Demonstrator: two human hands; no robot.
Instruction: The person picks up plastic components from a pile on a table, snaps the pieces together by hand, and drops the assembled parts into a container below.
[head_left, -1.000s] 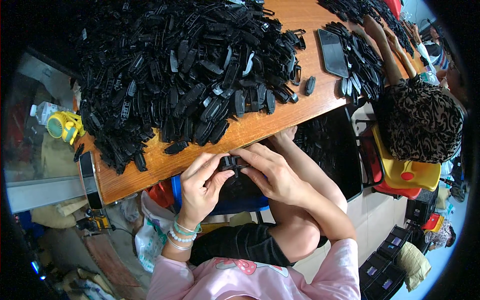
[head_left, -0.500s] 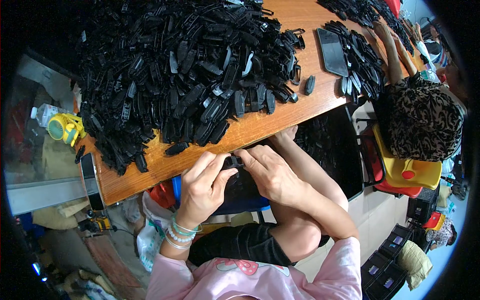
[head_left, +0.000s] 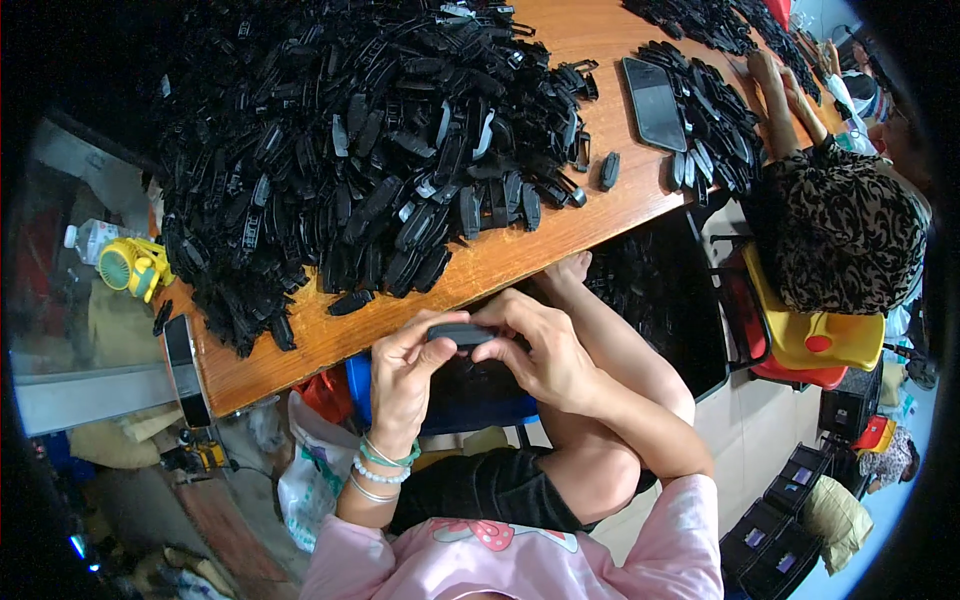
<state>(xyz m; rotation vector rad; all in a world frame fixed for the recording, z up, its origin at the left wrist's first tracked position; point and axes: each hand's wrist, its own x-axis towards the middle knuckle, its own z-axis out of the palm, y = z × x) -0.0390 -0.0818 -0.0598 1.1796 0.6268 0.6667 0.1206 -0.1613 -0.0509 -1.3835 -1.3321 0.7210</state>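
Note:
A small oblong black plastic part [head_left: 461, 335] is held level just off the table's near edge. My left hand [head_left: 405, 370] grips its left end between thumb and fingers. On the other end, my right hand [head_left: 543, 350] pinches with thumb and forefinger. The smooth, rounded long side of the part shows; its underside is hidden. A large heap of similar black plastic parts [head_left: 385, 205], some open-framed, covers the left of the wooden table [head_left: 560, 245]. One loose black part [head_left: 610, 171] lies apart, right of the heap.
A dark phone [head_left: 655, 105] lies by a smaller pile of black parts [head_left: 715, 120]. Another phone [head_left: 186, 370] and a yellow fan [head_left: 135, 265] are at the left end. A co-worker [head_left: 850, 225] sits at right beside a yellow chair [head_left: 815, 345]. A dark bin [head_left: 670, 300] is below.
The part has been turned, so its long smooth side now shows where mostly an end was visible. My fingers have shifted their hold, and the hands are slightly farther apart.

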